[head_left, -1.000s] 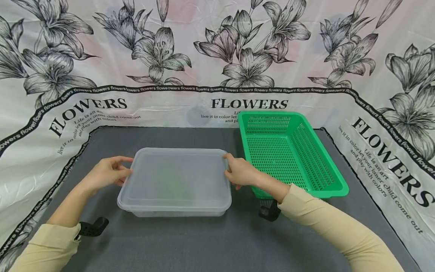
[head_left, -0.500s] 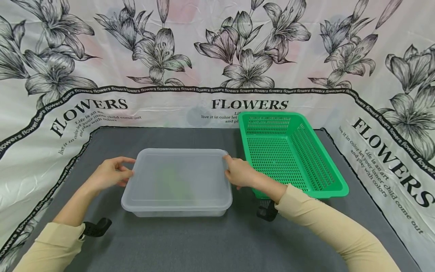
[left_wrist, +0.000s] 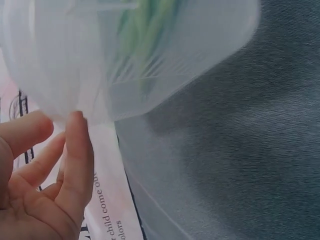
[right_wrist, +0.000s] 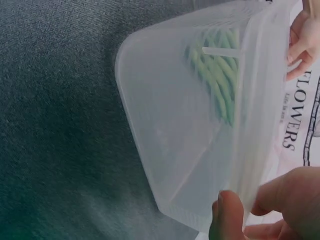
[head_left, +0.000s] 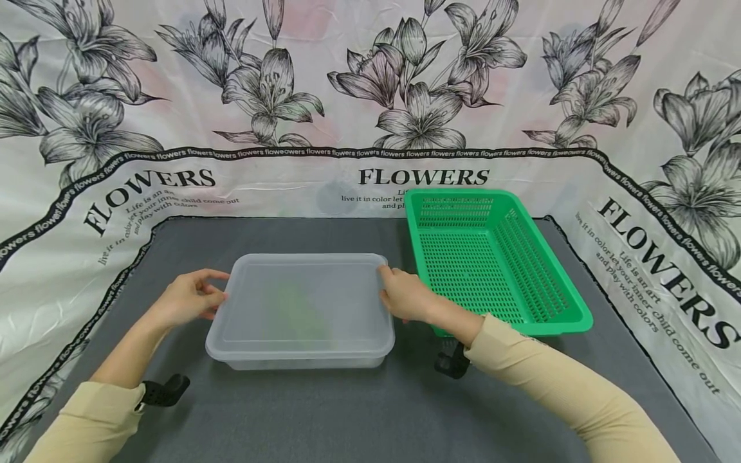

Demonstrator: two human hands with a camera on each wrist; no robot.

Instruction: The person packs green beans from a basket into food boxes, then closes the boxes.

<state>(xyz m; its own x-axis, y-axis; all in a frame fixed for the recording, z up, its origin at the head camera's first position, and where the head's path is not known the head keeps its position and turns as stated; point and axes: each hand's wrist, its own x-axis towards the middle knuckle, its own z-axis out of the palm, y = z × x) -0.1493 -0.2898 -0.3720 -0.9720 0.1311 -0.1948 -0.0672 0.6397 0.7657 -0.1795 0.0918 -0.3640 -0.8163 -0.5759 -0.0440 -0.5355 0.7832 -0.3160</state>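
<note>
A translucent plastic box (head_left: pixel 307 364) with a frosted lid (head_left: pixel 272 289) on top stands on the grey cloth in the head view. Through its wall the right wrist view shows a bundle of green beans (right_wrist: pixel 215 75) inside; from above they are only a faint green patch. My left hand (head_left: pixel 188 299) pinches the lid's left edge with thumb and forefinger, seen close up in the left wrist view. At the opposite side my right hand (head_left: pixel 408 294) grips the lid's right edge, thumb and fingers on either side of the rim.
A green perforated basket (head_left: pixel 480 276) sits just right of the box, behind my right forearm. White flower-printed cloth (head_left: pixel 260 186) rises along the back and both sides of the grey table surface (head_left: pixel 289 418).
The lid's left side has shifted slightly right, and my left hand has moved right with it. My right hand stays at the lid's right edge, nearly still.
</note>
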